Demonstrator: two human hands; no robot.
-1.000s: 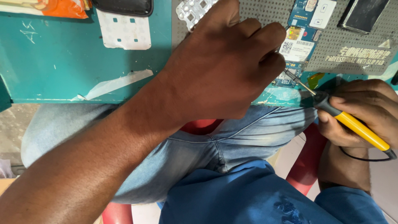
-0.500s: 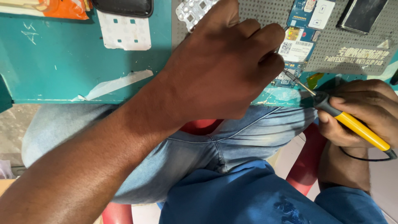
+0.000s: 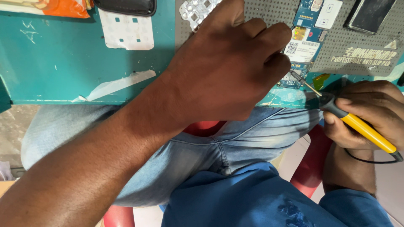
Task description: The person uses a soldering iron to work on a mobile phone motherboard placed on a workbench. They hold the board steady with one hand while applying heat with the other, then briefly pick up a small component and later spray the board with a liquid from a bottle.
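My right hand (image 3: 370, 113) clamps the yellow soldering iron (image 3: 362, 128), tip at the blue circuit board (image 3: 304, 42); my left hand (image 3: 227, 67), fingers curled together, steadies it.

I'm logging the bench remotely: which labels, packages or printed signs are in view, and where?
White rectangular sticker label: on the blue circuit board, by the left hand.
Grey perforated anti-slip mat: top right, pale raised lettering.
Orange packet: top left corner.
White keypad sheet: teal tabletop, square holes.

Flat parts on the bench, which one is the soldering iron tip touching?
The blue circuit board with white stickers, pinned under the left hand. The white keypad sheet and silver dome sheet lie away from the tip.
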